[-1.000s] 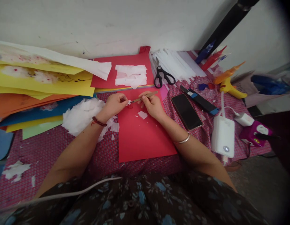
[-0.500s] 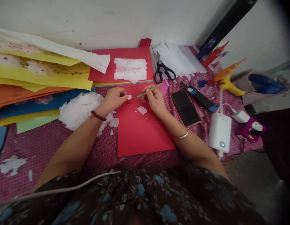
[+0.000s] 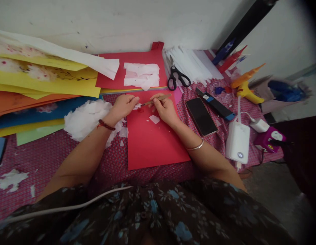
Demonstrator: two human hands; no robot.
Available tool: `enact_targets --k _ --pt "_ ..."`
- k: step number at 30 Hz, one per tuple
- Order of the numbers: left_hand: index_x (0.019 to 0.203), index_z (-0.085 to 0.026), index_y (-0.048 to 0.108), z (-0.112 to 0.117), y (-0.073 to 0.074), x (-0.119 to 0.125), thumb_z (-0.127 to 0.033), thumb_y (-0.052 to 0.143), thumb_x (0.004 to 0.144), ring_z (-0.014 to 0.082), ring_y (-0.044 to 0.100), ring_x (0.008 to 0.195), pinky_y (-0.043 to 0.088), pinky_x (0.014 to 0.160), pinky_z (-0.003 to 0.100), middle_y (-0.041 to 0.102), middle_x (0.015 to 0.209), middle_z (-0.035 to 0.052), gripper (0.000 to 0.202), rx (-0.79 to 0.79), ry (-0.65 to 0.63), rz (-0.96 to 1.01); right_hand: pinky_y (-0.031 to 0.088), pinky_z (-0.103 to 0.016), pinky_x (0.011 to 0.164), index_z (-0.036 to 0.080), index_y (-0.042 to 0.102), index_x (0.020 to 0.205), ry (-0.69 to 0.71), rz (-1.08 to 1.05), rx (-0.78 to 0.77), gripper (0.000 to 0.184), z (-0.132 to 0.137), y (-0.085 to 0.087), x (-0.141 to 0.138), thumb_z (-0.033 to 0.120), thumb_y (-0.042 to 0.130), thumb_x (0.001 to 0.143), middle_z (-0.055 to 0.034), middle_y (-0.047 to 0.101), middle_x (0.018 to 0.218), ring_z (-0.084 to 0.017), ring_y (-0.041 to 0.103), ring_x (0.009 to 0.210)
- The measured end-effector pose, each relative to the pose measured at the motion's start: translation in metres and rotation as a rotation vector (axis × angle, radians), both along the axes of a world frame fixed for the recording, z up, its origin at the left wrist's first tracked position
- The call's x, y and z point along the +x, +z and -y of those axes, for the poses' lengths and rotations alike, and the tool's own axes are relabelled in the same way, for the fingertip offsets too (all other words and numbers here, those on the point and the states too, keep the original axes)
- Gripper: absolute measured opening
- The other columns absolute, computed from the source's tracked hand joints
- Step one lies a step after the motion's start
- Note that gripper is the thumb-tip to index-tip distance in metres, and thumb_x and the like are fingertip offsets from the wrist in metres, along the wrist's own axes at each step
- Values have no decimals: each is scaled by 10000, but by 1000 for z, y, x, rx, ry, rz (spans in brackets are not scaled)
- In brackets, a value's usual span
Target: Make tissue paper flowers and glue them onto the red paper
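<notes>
My left hand [image 3: 124,106] is closed, pinching a small white paper piece [image 3: 137,106] at the top of a red paper sheet [image 3: 155,146]. My right hand [image 3: 164,109] is closed round a thin wooden stick [image 3: 156,100], whose tip points left at the white piece. A small red blob [image 3: 140,110] lies on the sheet just under the stick's tip. Another white scrap [image 3: 154,119] lies on the red sheet below my right hand. A heap of white tissue [image 3: 86,119] sits just left of my left wrist.
Stacked coloured paper sheets [image 3: 45,88] fill the left. Behind lie a red card with white tissue pieces [image 3: 141,76], black scissors [image 3: 177,79] and white strips [image 3: 191,64]. To the right are a phone [image 3: 201,116], a white power bank [image 3: 237,143], a yellow glue gun [image 3: 246,89] and a purple device [image 3: 269,139].
My hands stayed together at the top of the red sheet; the stick's far end dropped to lie flatter. The view shifted slightly.
</notes>
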State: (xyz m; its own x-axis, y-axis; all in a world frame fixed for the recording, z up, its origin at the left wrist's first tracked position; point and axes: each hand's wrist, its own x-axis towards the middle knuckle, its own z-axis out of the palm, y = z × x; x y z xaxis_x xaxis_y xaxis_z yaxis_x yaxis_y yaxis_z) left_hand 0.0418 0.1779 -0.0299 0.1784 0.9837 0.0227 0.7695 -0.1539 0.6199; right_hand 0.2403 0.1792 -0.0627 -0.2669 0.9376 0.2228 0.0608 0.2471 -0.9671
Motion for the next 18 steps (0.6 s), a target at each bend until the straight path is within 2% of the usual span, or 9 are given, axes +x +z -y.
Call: enact_targets --k 4,6,8,11,13,16,18 --pt "664 -168 599 0 -3 -2 -341 481 871 167 538 652 360 609 281 622 667 28 295 -12 10 1 439 -239 463 197 570 924 17 -14 -4 358 0 -1 0 549 508 945 1 637 718 -101 552 482" --pt "813 -166 662 0 -8 -4 -318 552 812 167 571 677 392 627 271 670 737 24 188 -27 17 64 454 -235 474 199 573 933 27 -18 -14 355 0 -2 0 548 509 945 4 631 724 -98 549 491" --pt "925 -171 684 -1 -13 -5 -329 575 792 172 603 717 422 648 265 706 811 29 233 -54 -2 144 465 -229 483 201 575 937 33 -25 -28 362 0 -3 -1 557 511 940 4 626 730 -98 551 513" --pt "801 -174 683 -5 -21 -5 -337 546 805 172 594 711 426 643 268 696 768 34 213 -64 -33 120 468 -225 491 200 577 929 53 -42 -52 381 0 -2 -1 578 523 928 1 626 731 -98 556 531" --pt "737 -175 662 -7 -24 -6 -327 546 801 166 568 669 405 614 271 670 712 30 202 -48 -5 59 470 -229 496 202 577 921 54 -66 -51 391 -3 0 1 591 537 917 1 635 728 -97 555 523" --pt "751 -173 650 -8 -20 -7 -301 542 809 165 569 666 398 596 268 663 712 29 178 -38 11 5 470 -235 502 210 569 929 -25 -109 -35 398 -7 9 14 607 532 915 1 648 725 -100 562 518" --pt "839 -164 657 -4 -9 -7 -274 524 828 171 592 703 427 623 273 682 786 41 173 -10 -6 -45 456 -232 493 218 568 938 -112 -109 -35 396 -7 18 29 610 519 920 0 651 722 -103 573 529"
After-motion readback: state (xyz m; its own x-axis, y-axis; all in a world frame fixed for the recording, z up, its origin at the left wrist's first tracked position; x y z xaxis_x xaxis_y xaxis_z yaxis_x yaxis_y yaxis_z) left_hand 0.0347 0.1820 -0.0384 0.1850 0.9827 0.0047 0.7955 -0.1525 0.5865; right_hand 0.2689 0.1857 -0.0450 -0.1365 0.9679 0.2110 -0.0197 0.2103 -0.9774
